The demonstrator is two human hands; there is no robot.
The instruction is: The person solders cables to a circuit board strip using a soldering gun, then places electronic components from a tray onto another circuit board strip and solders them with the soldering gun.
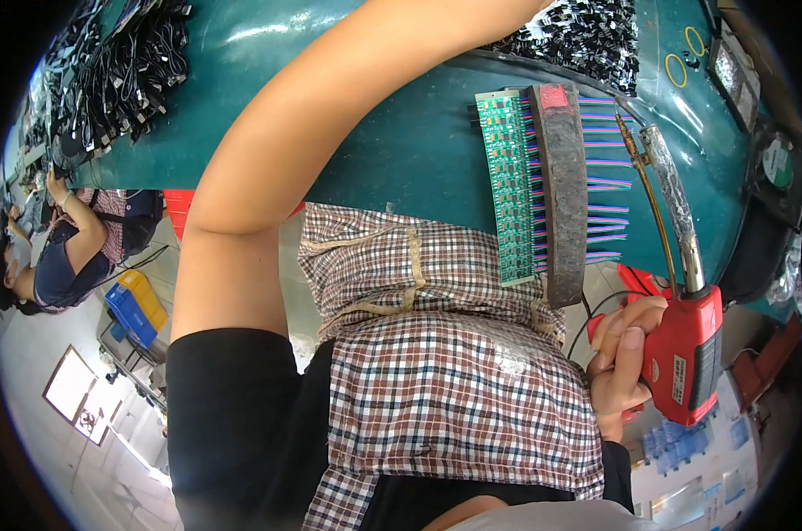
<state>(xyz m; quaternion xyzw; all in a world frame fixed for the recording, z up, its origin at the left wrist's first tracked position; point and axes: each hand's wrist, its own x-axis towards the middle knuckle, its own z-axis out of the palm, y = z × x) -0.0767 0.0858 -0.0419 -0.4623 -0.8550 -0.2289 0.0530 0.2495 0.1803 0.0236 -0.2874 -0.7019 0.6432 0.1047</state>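
My right hand (620, 358) is wrapped round the handle of a red and black soldering gun (684, 358). Its silvery barrel and thin brass-coloured feed tube point away from me, the tube's tip close to the far ends of the wires. A strip of green circuit boards (509, 190) lies near the table's front edge, with thin multicoloured wires (606, 164) running rightward from it. Across these wires rests a dark, heavy-looking bar (562, 190) with a red patch. My left forearm (365, 66) stretches over the table; its hand is beyond the top edge, near small black-and-silver connectors (587, 40).
Bundled black cables (131, 75) are heaped at the far left of the green table (401, 150). Two yellow rings (677, 71) and a dark round-faced device (777, 164) are on the right. Another person (60, 252) sits at the left, by blue and yellow crates (135, 310).
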